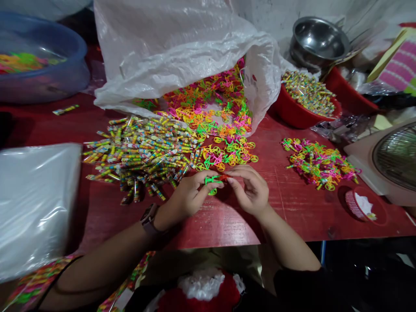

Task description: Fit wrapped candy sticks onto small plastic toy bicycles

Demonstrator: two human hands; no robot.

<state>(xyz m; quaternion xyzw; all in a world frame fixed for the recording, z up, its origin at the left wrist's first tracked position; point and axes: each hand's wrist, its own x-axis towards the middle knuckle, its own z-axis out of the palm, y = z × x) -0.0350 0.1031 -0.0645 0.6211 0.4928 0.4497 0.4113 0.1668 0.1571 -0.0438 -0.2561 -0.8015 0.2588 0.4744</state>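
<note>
Your left hand [190, 199] pinches a green plastic toy [212, 179], your right hand [250, 191] a red piece [224, 177], just beside wrapped candies [139, 156] with print too small to read.

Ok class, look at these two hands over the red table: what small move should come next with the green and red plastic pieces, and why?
Probably the right hand should press the red plastic piece snugly against the green plastic piece in the left hand, because the fingertips of both hands already hold the two pieces together, apparently touching.
</note>
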